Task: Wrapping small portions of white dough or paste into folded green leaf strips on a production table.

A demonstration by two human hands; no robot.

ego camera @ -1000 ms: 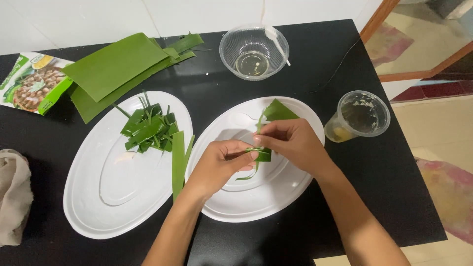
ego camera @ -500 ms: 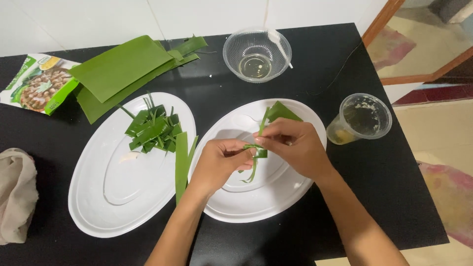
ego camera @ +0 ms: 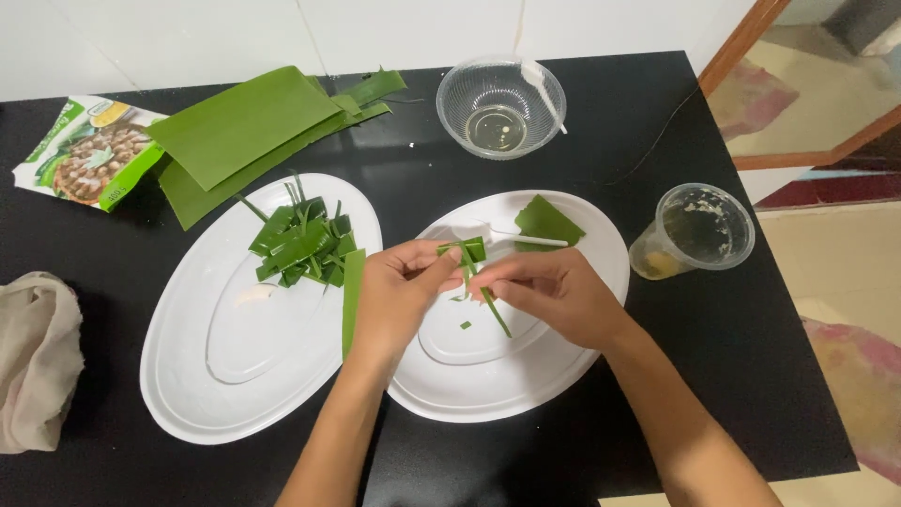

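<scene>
My left hand (ego camera: 399, 291) and my right hand (ego camera: 554, 296) meet over the right white oval plate (ego camera: 582, 376), both pinching a small folded green leaf strip (ego camera: 469, 253) with thin ends hanging down. A tiny green scrap (ego camera: 465, 325) lies on the plate below. A green leaf piece (ego camera: 547, 222) and a white plastic utensil (ego camera: 526, 237) rest at the plate's far side. The left white oval plate (ego camera: 216, 376) holds a pile of cut leaf pieces (ego camera: 302, 242), and a long leaf strip (ego camera: 353, 296) lies on its right rim by my left hand.
On the black table (ego camera: 122, 235) lie large green leaves (ego camera: 244, 127), a printed food packet (ego camera: 84, 150), a clear bowl (ego camera: 500, 105) with a white spoon, a clear plastic cup (ego camera: 694, 230) with yellowish liquid, and a beige cloth (ego camera: 33, 357) at left.
The hands have pulled slightly apart, and the leaf strip between them shows more, with its thin ends hanging lower. The camera view shifted a little.
</scene>
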